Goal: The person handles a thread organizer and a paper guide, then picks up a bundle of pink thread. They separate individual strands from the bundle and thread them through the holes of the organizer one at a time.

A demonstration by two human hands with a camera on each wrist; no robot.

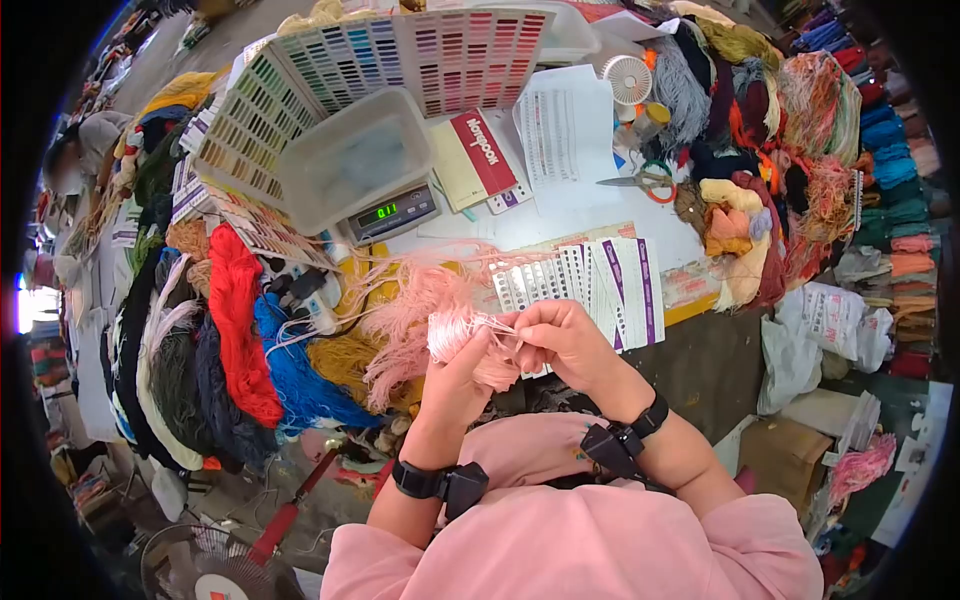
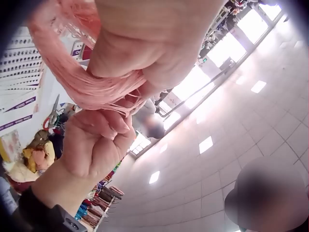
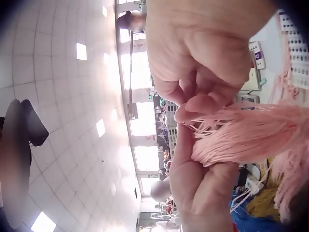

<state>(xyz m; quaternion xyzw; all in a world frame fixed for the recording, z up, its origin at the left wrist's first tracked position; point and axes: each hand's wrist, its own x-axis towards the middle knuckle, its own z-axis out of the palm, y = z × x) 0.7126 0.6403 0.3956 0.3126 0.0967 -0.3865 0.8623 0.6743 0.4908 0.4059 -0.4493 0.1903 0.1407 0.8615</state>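
Note:
A skein of pale pink yarn (image 1: 452,335) is gripped in my left hand (image 1: 462,372), the strands looping over its fingers. My right hand (image 1: 562,343) pinches a few strands at the skein's end between thumb and fingertips, close beside the left hand. In the left wrist view the pink skein (image 2: 82,84) curves down from the left hand (image 2: 145,53) toward the curled fingers of the right hand (image 2: 94,140). The right wrist view shows fine strands drawn out from the bundle (image 3: 236,140) to the right hand's (image 3: 203,63) fingertips. Loose pink yarn (image 1: 400,325) lies behind the left hand.
Shade cards with purple edges (image 1: 615,290) lie just beyond the hands. Farther back are a scale (image 1: 393,212) reading 0.11 with a plastic tub (image 1: 300,190) on it, a notebook (image 1: 480,155), scissors (image 1: 630,182) and an upright colour chart (image 1: 480,60). Yarn hanks (image 1: 240,325) line both sides.

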